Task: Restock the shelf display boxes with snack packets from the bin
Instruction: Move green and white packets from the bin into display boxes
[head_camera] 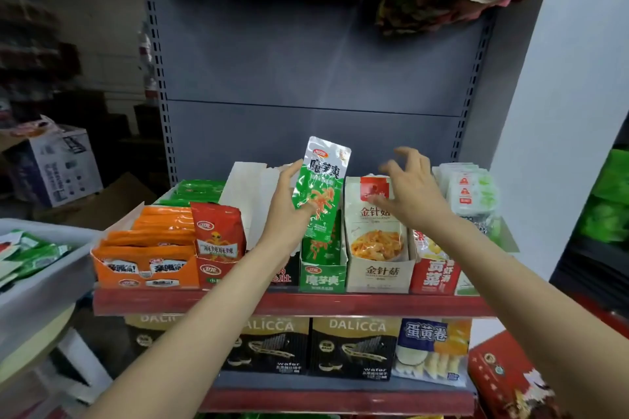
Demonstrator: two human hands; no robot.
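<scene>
Your two bare forearms are reaching in from the bottom edge, cut off below the elbows. At the left edge, the bin (pixel 41 269) is showing only its near corner, with green packets (pixel 30 255) lying inside and the rest running out of view.

Your left hand (pixel 286 211) is gripping a green packet (pixel 320 187), thumb along its left edge and fingers curled behind it, where you cannot see them. The packet is standing nearly upright, its long axis running top to bottom and leaning a little right at the top, its white end up and its printed front facing you. Its lower end is dipping into the green box (pixel 321 274), which is hiding the packets already standing there.

Your right hand (pixel 413 190) is hovering over the beige box (pixel 377 269) just to the right, fingers spread apart and slightly curled, holding nothing; it is blurred, and whether it is touching the packets below is unclear.

The boxes are sitting in a row on a shelf with a red front rail (pixel 289 303): an orange box (pixel 146 265) and a red box (pixel 218 248) to the left, a red and yellow box (pixel 435 272) to the right. A torn white flap (pixel 245 194) is rising behind your left wrist.

Behind, a grey slotted back panel (pixel 320 61) is rising to hanging bags that are blurred and cut off by the top edge.
</scene>
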